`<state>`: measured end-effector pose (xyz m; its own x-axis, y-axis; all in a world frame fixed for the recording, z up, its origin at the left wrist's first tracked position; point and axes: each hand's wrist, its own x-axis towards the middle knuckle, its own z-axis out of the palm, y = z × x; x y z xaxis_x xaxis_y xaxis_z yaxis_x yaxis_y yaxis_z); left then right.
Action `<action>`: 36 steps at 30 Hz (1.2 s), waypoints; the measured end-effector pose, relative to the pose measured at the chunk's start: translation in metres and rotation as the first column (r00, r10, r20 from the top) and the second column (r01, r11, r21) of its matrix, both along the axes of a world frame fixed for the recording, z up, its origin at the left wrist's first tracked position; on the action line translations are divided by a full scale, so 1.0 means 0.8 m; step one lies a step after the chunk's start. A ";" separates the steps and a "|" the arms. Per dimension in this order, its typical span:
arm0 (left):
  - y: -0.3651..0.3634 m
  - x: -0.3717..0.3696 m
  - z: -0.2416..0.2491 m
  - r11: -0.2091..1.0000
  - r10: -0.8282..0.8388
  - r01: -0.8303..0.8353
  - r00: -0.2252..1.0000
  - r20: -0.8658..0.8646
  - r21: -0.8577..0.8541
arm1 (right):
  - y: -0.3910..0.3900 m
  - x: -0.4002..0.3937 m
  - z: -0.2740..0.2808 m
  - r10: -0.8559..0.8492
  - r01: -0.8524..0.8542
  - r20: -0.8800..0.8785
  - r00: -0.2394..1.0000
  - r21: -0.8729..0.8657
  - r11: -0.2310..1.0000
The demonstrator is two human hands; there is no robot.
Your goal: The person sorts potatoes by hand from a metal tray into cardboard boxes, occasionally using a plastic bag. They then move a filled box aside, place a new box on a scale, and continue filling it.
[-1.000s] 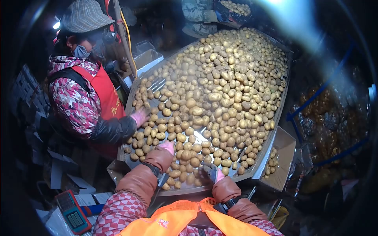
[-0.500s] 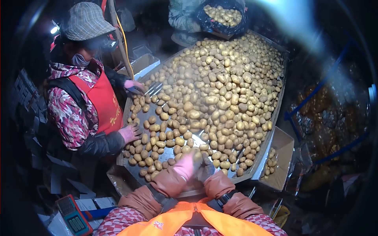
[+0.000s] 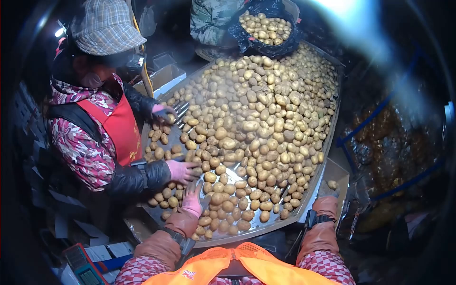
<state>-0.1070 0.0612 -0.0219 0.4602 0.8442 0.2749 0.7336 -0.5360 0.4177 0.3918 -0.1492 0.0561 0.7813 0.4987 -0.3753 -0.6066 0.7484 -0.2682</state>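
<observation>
My left hand (image 3: 194, 200), in a pink glove with dark fingertips, reaches over the near left part of the sorting table (image 3: 266, 230). Its fingers are stretched out beside a cluster of loose potatoes (image 3: 227, 206). Off the right side of the table, my right hand (image 3: 327, 191) in a dark glove is lowered into the opening of a cardboard box (image 3: 341, 179). A single potato (image 3: 332, 184) shows at its fingers, which are partly lost in shadow. The large heap of potatoes (image 3: 266, 109) covers most of the tabletop.
At the left a co-worker in a red apron (image 3: 115, 124) has both gloved hands among the potatoes. A black bag of potatoes (image 3: 266, 29) stands at the far end. Another box (image 3: 173, 78) sits behind the co-worker's arm. A blue-edged frame (image 3: 368, 130) is at the right.
My hands, together around a potato at the near edge before, have parted: the left moved left onto the potatoes, the right went to the box. The co-worker's near hand moved right.
</observation>
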 end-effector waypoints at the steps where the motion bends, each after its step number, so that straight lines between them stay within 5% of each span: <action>1: -0.001 0.002 -0.009 1.000 0.016 -0.016 1.000 0.008 -0.018 | 0.009 0.011 0.003 0.040 -0.038 -0.081 0.996 0.026 0.999; 2: -0.001 0.002 -0.023 0.999 0.027 -0.027 1.000 0.011 -0.038 | 0.027 0.043 -0.036 0.214 -0.188 -0.080 0.974 0.248 0.950; 4: -0.003 0.004 -0.048 0.998 0.040 -0.040 0.999 -0.003 -0.048 | 0.060 0.022 -0.030 0.294 -0.290 0.110 0.949 -0.051 0.956; 5: -0.007 0.003 -0.049 0.997 0.042 -0.042 0.999 -0.004 -0.060 | 0.104 -0.023 0.016 0.299 -0.117 0.278 0.913 -0.524 0.844; 7: -0.004 0.005 -0.043 0.996 0.046 -0.047 0.999 -0.004 -0.074 | 0.163 -0.051 0.020 0.508 -0.029 0.399 0.763 -0.765 0.644; 11: 0.000 0.006 -0.059 0.997 0.044 -0.046 0.999 -0.022 -0.069 | 0.243 -0.085 -0.046 0.691 0.129 0.611 0.386 -0.777 0.616; 13: 0.001 0.007 -0.057 0.994 0.047 -0.050 0.998 -0.029 -0.093 | 0.257 -0.108 -0.060 0.744 0.108 0.578 0.334 -0.808 0.579; 14: 0.001 0.007 -0.057 0.994 0.048 -0.051 0.998 -0.033 -0.099 | 0.255 -0.140 -0.003 0.849 0.132 0.442 0.289 -0.897 0.422; 17: 0.003 0.004 -0.065 0.990 0.058 -0.065 0.997 -0.060 -0.125 | 0.282 -0.126 -0.023 0.884 0.300 0.440 0.154 -0.874 0.383; 21: 0.006 0.010 -0.066 0.995 0.046 -0.051 0.997 -0.056 -0.088 | 0.333 -0.120 0.040 0.892 0.125 0.317 0.323 -0.948 0.292; 23: 0.005 0.013 -0.061 0.994 0.047 -0.051 0.998 -0.046 -0.100 | 0.361 -0.102 0.051 0.790 0.124 0.445 0.422 -0.892 0.436; 24: 0.004 0.013 -0.060 0.994 0.047 -0.052 0.998 -0.048 -0.101 | 0.382 -0.068 0.022 0.728 -0.025 0.315 0.609 -0.910 0.414; 28: 0.010 0.014 -0.071 0.995 0.037 -0.043 0.997 -0.070 -0.090 | 0.446 -0.077 -0.030 0.905 0.126 0.351 0.242 -0.936 0.329; 31: 0.007 0.016 -0.073 0.994 0.036 -0.043 0.997 -0.074 -0.097 | 0.474 -0.133 -0.041 0.973 -0.110 0.226 0.032 -0.967 0.229; 32: 0.008 0.015 -0.073 0.994 0.037 -0.044 0.996 -0.075 -0.097 | 0.486 -0.133 -0.056 0.920 0.237 0.219 -0.324 -0.923 0.303; 34: 0.008 0.014 -0.077 0.996 0.031 -0.038 0.996 -0.081 -0.085 | 0.460 -0.164 -0.016 0.945 0.230 0.241 -0.222 -0.929 0.291; 36: 0.012 0.016 -0.080 0.996 0.033 -0.039 0.997 -0.074 -0.081 | 0.429 -0.141 -0.028 0.953 0.135 0.294 0.065 -0.949 0.284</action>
<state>-0.0946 0.0708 -0.0859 0.4455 0.8789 0.1704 0.7817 -0.4747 0.4044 0.2793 0.1941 0.0336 0.4894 0.8484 -0.2019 0.3270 -0.3931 -0.8594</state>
